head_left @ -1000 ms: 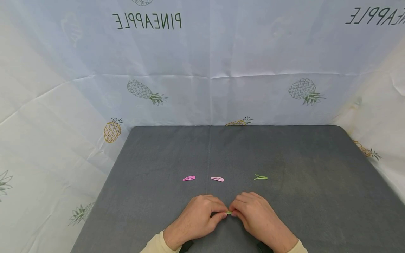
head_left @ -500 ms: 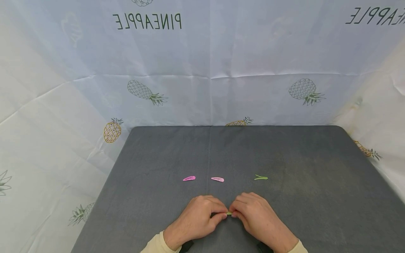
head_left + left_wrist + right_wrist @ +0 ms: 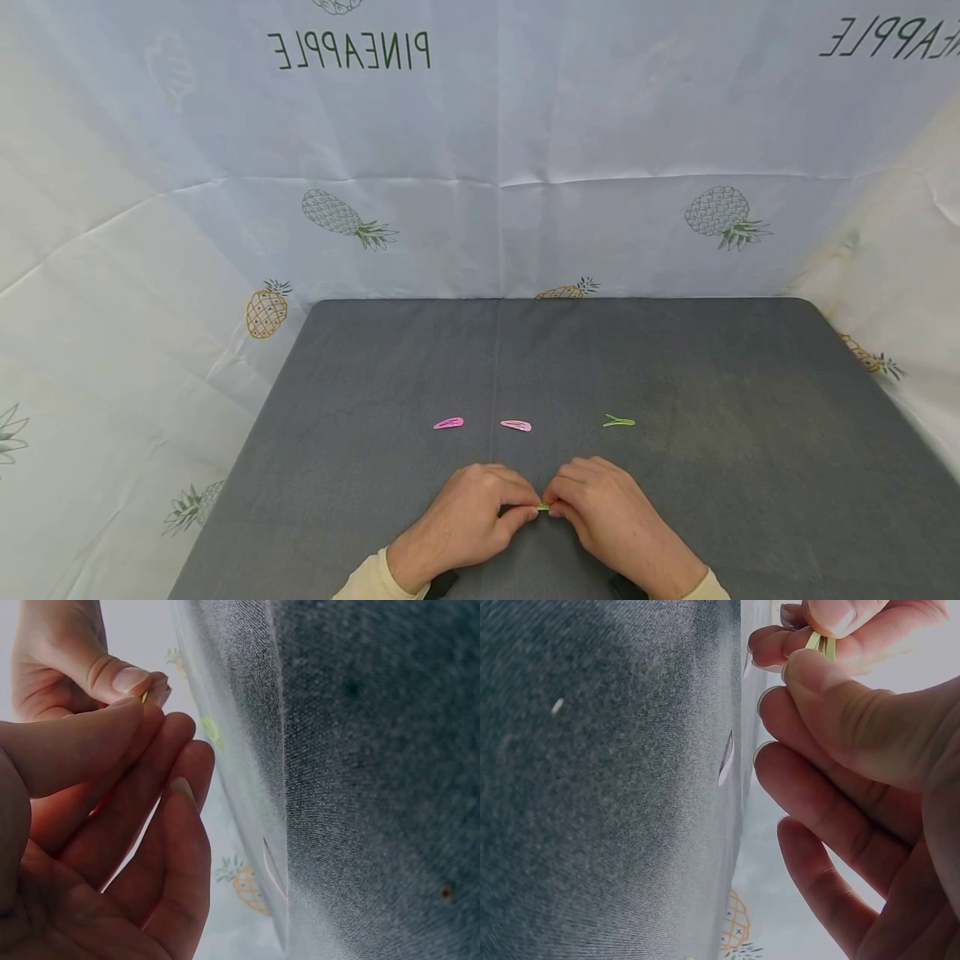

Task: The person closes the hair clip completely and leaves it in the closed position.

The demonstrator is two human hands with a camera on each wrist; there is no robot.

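Between thumb and fingertips, my left hand pinches one end of a small green snap hair clip. My right hand pinches its other end, the two hands meeting near the front of the table. Most of this hair clip is hidden by the fingers; two green strips show between the thumbs in the right wrist view. Beyond the hands, a bright pink hair clip and a light pink hair clip lie on the table. Farther right lies another green hair clip, its arms spread apart.
The dark grey table has a faint seam down its middle. A white cloth printed with pineapples hangs behind it and along both sides. Beige sleeves cover the forearms.
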